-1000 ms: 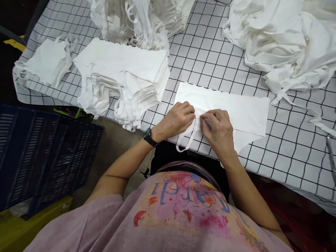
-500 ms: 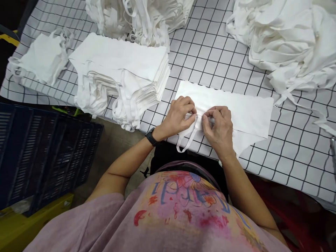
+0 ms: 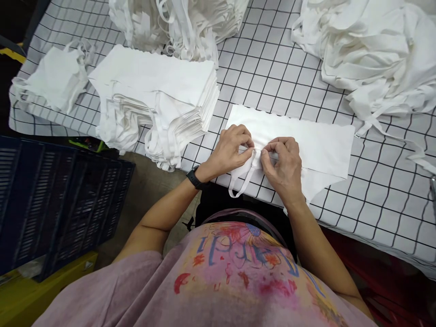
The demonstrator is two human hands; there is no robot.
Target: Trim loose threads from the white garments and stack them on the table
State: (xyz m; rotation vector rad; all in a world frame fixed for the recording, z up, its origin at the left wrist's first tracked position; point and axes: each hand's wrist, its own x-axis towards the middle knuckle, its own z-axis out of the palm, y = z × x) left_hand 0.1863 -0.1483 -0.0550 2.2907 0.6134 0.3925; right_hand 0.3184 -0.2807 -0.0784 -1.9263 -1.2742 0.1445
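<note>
A flat white cloth bag lies on the checked tablecloth near the table's front edge. Its white strap handle loops down over the edge. My left hand, with a dark watch on its wrist, is closed in a pinch on the bag's edge where the handle joins. My right hand pinches the same spot from the right, fingertips almost touching the left ones.
A neat stack of folded white bags sits to the left, a smaller white piece further left. Loose heaps of white bags lie at the back and back right. A dark plastic crate stands on the floor at left.
Both hands have stayed pinched on the bag's edge, with small finger movements. The view has shifted slightly.
</note>
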